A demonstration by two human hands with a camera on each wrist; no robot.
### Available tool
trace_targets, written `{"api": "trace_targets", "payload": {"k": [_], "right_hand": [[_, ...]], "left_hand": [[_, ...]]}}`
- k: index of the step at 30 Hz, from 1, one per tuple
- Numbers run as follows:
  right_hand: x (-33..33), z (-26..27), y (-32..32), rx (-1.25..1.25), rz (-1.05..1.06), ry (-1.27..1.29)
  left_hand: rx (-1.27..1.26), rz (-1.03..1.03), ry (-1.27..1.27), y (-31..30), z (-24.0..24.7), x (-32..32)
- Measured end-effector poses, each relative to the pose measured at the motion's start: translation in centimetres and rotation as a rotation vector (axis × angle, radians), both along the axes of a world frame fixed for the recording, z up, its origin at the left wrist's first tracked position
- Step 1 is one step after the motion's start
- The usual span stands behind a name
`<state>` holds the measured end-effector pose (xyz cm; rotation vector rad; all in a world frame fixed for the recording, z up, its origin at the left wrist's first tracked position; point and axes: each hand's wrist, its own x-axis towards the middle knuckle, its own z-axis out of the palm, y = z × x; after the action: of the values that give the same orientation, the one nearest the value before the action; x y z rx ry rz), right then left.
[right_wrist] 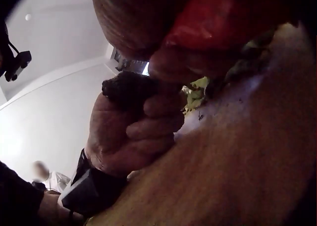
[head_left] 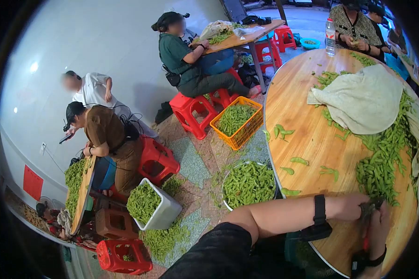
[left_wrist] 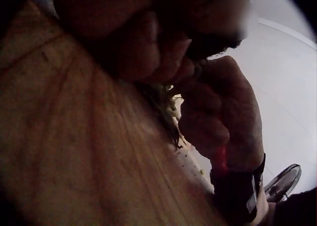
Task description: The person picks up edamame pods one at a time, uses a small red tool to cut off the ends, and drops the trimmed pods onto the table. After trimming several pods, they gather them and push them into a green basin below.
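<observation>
Fingers of the left hand (right_wrist: 136, 134) are curled together and appear to pinch a green piece (right_wrist: 195, 94) between the two hands; its full shape cannot be made out. A dark covering (right_wrist: 127, 86) sits at that hand's thumb side. The right hand (head_left: 379, 225) is clamped on a red object (right_wrist: 208, 25); most of it is hidden, so its kind cannot be confirmed. The hands meet low over the table (head_left: 307, 139), presumably so that both bear on the same small piece with the tabletop as support.

Just beyond them lies a pile of green pods (head_left: 381, 160), close enough, in my judgement, to be drawn on without moving the seat. A pale cloth (head_left: 358, 102) covers part of the pile, perhaps to hold it together or keep it fresh. Loose pods (head_left: 299, 161) lie apart on the bare wood near the table's edge.

On the floor just beside that edge, a basin (head_left: 226, 203) holds a heap of pods, a position that would suit dropping pods over the side. Further out stand a white bin (head_left: 168, 215) and an orange crate (head_left: 243, 135), both filled with pods.
</observation>
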<state>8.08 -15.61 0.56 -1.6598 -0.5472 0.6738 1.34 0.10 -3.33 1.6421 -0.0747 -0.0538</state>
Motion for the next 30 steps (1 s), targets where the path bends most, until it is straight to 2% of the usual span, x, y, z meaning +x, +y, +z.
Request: {"api": "trace_targets", "payload": {"k": [2, 3, 4, 5, 6, 7, 8, 9, 10, 11, 13, 17, 19, 21, 22, 23, 24, 25, 26, 28, 30], "right_hand": [[1.1, -2.3, -0.5, 0.055, -0.040, -0.551], [0.8, -1.4, -0.6, 0.028, 0.007, -0.483], [0.4, 0.0, -0.5, -0.011, 0.029, -0.414], [0.7, -0.9, -0.4, -0.007, 0.072, -0.487], [0.9, -0.4, -0.4, -0.019, 0.110, -0.556], [0.4, 1.5, -0.8, -0.120, 0.142, -0.118], [0.4, 1.9, -0.6, -0.109, 0.184, -0.072], [0.1, 3.1, -0.4, -0.110, 0.220, -0.043], [0.9, 1.6, -0.3, -0.031, 0.275, -0.299], [0.6, 2.4, -0.3, -0.076, 0.268, 0.001], [0.5, 3.1, -0.5, 0.007, 0.292, 0.275], [0.7, 4.0, -0.9, 0.052, 0.324, 0.441], [1.0, 3.8, -1.1, 0.150, 0.344, 0.611], [1.4, 3.2, -0.8, 0.199, 0.300, 0.611], [1.5, 3.1, -0.8, 0.239, 0.261, 0.609], [1.5, 3.2, -0.7, 0.246, 0.263, 0.608], [1.4, 3.2, -0.6, 0.154, 0.222, 0.383], [1.3, 3.2, -0.5, 0.064, 0.177, 0.160], [1.3, 2.7, -0.5, 0.068, 0.177, 0.161], [1.3, 1.3, -0.3, 0.070, 0.146, -0.553], [1.2, 1.4, -0.5, 0.014, 0.165, -0.554]], "left_hand": [[-0.010, 0.037, -0.058, 0.1, -0.6, -0.1], [-0.026, 0.065, -0.119, -0.1, 0.0, -0.3], [0.011, 0.007, -0.138, 0.5, 0.3, -0.6], [-0.034, -0.015, -0.137, 0.5, 1.1, -0.8], [-0.291, -0.122, -0.147, 0.9, 1.4, -1.4], [-0.334, -0.192, -0.127, 1.1, 1.8, -1.5], [-0.184, -0.153, -0.055, 1.1, 2.5, -1.5], [-0.211, -0.154, -0.055, 1.0, 2.8, -1.5], [-0.233, -0.146, -0.047, 0.8, 3.0, -1.4], [-0.229, -0.172, -0.045, 0.7, 3.8, -1.3], [-0.223, -0.219, -0.033, 0.4, 4.2, -1.4], [-0.158, -0.167, 0.144, 1.0, 4.3, -2.5], [-0.121, -0.150, 0.231, 0.9, 4.6, -2.6], [-0.596, -0.085, 0.357, 0.9, 4.4, -2.1], [-0.589, -0.086, 0.357, 0.8, 4.4, -1.9], [-0.587, 0.015, 0.372, 0.6, 4.3, -1.7], [-0.584, 0.117, 0.386, 0.5, 4.3, -1.6], [-0.577, 0.118, 0.387, 0.6, 4.1, -1.5], [-0.569, 0.137, 0.367, 0.6, 4.0, -1.5], [-0.559, 0.153, 0.351, 0.5, 3.9, -1.7], [-0.598, 0.172, 0.374, 0.4, 4.1, -1.7]]}}
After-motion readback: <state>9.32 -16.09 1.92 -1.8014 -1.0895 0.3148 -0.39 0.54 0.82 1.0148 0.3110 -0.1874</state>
